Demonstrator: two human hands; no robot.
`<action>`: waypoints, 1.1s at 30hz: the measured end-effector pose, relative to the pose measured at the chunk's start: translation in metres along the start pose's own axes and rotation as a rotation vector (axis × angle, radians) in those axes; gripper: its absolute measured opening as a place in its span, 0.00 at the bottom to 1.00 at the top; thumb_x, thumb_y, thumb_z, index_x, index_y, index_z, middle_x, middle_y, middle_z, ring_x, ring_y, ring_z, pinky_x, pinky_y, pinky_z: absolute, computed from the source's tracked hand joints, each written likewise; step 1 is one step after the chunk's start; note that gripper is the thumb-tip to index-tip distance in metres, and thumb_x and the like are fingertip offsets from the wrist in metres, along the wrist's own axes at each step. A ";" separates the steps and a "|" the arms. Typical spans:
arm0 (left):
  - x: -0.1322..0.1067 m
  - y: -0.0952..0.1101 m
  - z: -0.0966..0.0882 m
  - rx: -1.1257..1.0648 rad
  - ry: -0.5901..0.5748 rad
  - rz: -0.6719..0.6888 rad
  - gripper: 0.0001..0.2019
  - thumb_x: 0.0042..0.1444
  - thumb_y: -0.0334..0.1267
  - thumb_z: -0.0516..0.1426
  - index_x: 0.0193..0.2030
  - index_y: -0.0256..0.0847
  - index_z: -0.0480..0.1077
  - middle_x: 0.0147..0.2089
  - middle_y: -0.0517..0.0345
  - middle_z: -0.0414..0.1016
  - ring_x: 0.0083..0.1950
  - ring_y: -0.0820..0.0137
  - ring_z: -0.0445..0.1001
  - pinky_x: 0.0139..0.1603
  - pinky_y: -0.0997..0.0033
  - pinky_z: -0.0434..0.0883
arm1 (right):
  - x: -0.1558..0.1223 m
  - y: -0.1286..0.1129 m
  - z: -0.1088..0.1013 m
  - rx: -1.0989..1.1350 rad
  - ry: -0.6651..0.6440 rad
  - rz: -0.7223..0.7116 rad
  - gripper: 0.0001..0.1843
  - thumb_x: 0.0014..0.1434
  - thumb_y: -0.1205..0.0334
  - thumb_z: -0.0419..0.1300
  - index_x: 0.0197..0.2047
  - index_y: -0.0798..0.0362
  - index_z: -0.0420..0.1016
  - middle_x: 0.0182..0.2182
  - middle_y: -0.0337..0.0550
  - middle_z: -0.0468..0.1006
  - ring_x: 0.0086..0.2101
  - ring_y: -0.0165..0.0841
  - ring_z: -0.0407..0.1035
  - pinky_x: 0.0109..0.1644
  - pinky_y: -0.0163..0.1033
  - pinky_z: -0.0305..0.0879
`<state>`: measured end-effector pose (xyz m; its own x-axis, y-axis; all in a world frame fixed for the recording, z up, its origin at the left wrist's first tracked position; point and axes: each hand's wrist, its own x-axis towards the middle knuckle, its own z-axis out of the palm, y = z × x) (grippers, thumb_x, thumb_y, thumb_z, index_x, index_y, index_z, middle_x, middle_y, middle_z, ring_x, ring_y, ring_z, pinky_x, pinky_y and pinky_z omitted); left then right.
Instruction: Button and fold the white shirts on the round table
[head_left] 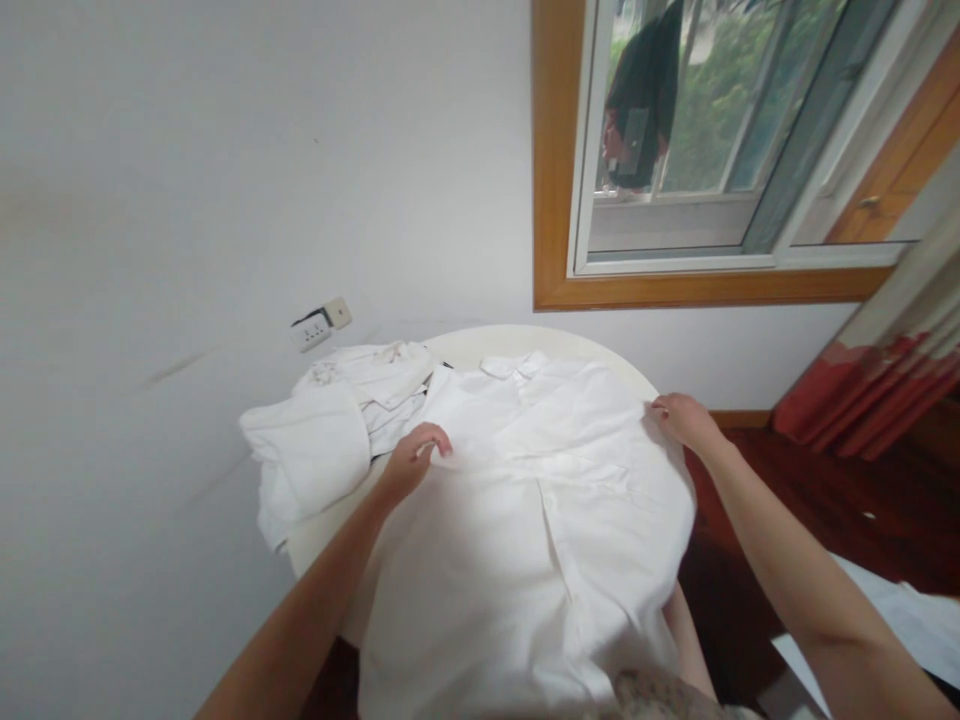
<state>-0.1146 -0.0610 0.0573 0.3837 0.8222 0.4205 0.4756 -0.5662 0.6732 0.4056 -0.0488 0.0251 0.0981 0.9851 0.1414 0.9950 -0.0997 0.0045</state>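
From the head view, here we are: a white, collared cloth garment with a buttoned front [487,540] lies spread over the round, off-white tabletop [469,345], its small pointed collar [514,368] up near the far edge, its lower part spilling over the near edge. The left hand [424,455] is at the garment's left side, thumb and fingers curled round and their tips pinching the cloth. Across at the right edge, the right hand [679,418] has its fingertips closed on the garment's other side, arm stretched out. And over at the left edge, a heap of folded white clothes [322,440] sits just beside the garment, hanging out past the rim, with a white wall socket [312,331] just above.
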 end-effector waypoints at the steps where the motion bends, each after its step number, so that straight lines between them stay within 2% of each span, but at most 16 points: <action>1: -0.009 0.004 -0.002 0.032 -0.114 0.020 0.12 0.55 0.39 0.48 0.23 0.44 0.67 0.30 0.54 0.74 0.38 0.65 0.71 0.52 0.62 0.67 | 0.002 0.000 -0.004 0.007 0.005 0.017 0.18 0.58 0.69 0.51 0.49 0.53 0.76 0.46 0.50 0.77 0.46 0.39 0.69 0.47 0.38 0.61; 3: -0.023 0.011 -0.003 0.094 -0.289 0.033 0.14 0.56 0.40 0.48 0.22 0.44 0.68 0.31 0.53 0.75 0.39 0.65 0.71 0.53 0.62 0.66 | 0.007 -0.005 -0.012 0.028 0.050 0.025 0.18 0.59 0.68 0.51 0.49 0.52 0.76 0.46 0.49 0.77 0.46 0.38 0.69 0.48 0.38 0.62; 5: -0.027 0.014 0.001 0.144 -0.366 0.047 0.14 0.57 0.39 0.48 0.24 0.44 0.69 0.33 0.53 0.76 0.41 0.65 0.71 0.52 0.63 0.66 | 0.013 -0.017 -0.019 0.046 0.092 0.014 0.17 0.60 0.66 0.50 0.48 0.52 0.76 0.46 0.49 0.77 0.46 0.38 0.70 0.48 0.38 0.62; 7: -0.025 0.014 0.007 0.226 -0.323 0.068 0.14 0.59 0.39 0.48 0.28 0.44 0.71 0.36 0.53 0.75 0.43 0.65 0.71 0.52 0.64 0.66 | 0.021 -0.033 -0.023 0.051 0.087 0.024 0.17 0.61 0.65 0.50 0.49 0.52 0.76 0.47 0.50 0.77 0.46 0.39 0.70 0.48 0.39 0.63; 9: -0.019 0.012 0.015 0.349 -0.190 0.058 0.12 0.59 0.40 0.49 0.34 0.43 0.72 0.39 0.52 0.75 0.45 0.64 0.70 0.52 0.63 0.65 | 0.030 -0.047 -0.023 0.042 0.033 0.070 0.18 0.63 0.61 0.50 0.51 0.52 0.75 0.48 0.53 0.76 0.46 0.40 0.71 0.47 0.41 0.64; 11: -0.013 0.011 0.023 0.471 -0.040 0.003 0.12 0.60 0.43 0.50 0.40 0.42 0.72 0.43 0.50 0.74 0.47 0.63 0.69 0.53 0.62 0.64 | 0.041 -0.057 -0.020 0.030 -0.034 0.128 0.20 0.64 0.55 0.51 0.53 0.55 0.74 0.48 0.57 0.75 0.48 0.42 0.70 0.47 0.43 0.65; 13: -0.009 0.011 0.029 0.559 0.026 -0.083 0.15 0.61 0.47 0.49 0.41 0.40 0.72 0.43 0.49 0.74 0.46 0.62 0.69 0.52 0.62 0.64 | 0.052 -0.063 -0.014 0.015 -0.052 0.176 0.23 0.64 0.51 0.51 0.52 0.58 0.74 0.48 0.60 0.75 0.49 0.45 0.69 0.47 0.45 0.66; 16: -0.008 0.014 0.033 0.659 -0.060 -0.209 0.22 0.62 0.54 0.46 0.31 0.41 0.71 0.34 0.52 0.73 0.40 0.63 0.69 0.45 0.65 0.65 | 0.063 -0.067 -0.003 0.013 -0.030 0.202 0.26 0.65 0.48 0.48 0.50 0.60 0.75 0.48 0.62 0.74 0.49 0.47 0.70 0.46 0.46 0.67; 19: -0.010 0.017 0.032 0.691 -0.179 -0.229 0.23 0.62 0.55 0.46 0.27 0.41 0.69 0.32 0.54 0.73 0.38 0.65 0.70 0.42 0.68 0.63 | 0.067 -0.068 0.005 0.031 -0.028 0.203 0.25 0.66 0.49 0.47 0.50 0.60 0.74 0.47 0.61 0.76 0.46 0.46 0.72 0.45 0.45 0.67; 23: -0.013 0.023 0.026 0.692 -0.195 -0.324 0.21 0.63 0.52 0.45 0.31 0.42 0.69 0.32 0.57 0.75 0.36 0.67 0.72 0.36 0.71 0.61 | 0.063 -0.068 0.014 0.026 0.051 0.193 0.21 0.68 0.55 0.44 0.53 0.58 0.69 0.40 0.58 0.78 0.43 0.44 0.74 0.43 0.44 0.66; 27: -0.018 0.026 0.026 0.848 -0.180 -0.394 0.21 0.65 0.54 0.42 0.40 0.43 0.69 0.34 0.54 0.77 0.38 0.63 0.74 0.36 0.69 0.61 | 0.057 -0.068 0.022 0.043 0.141 0.229 0.22 0.69 0.55 0.40 0.53 0.59 0.66 0.35 0.56 0.79 0.40 0.44 0.75 0.42 0.44 0.65; 30: -0.024 0.027 0.032 0.970 -0.228 -0.455 0.22 0.65 0.53 0.41 0.46 0.41 0.68 0.34 0.50 0.76 0.38 0.60 0.75 0.36 0.66 0.63 | 0.054 -0.067 0.025 0.040 0.174 0.233 0.23 0.69 0.54 0.39 0.51 0.60 0.67 0.36 0.57 0.78 0.40 0.44 0.73 0.41 0.43 0.64; 33: -0.026 0.033 0.034 1.038 -0.185 -0.398 0.19 0.66 0.48 0.43 0.49 0.38 0.67 0.39 0.46 0.75 0.41 0.57 0.73 0.37 0.63 0.65 | 0.052 -0.066 0.021 0.015 0.219 0.210 0.21 0.68 0.55 0.42 0.50 0.60 0.69 0.40 0.59 0.76 0.43 0.45 0.70 0.43 0.45 0.62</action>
<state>-0.0819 -0.1028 0.0485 0.1282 0.9826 0.1344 0.9855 -0.1109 -0.1288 0.3451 0.0125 0.0116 0.2970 0.8894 0.3476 0.9537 -0.2942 -0.0623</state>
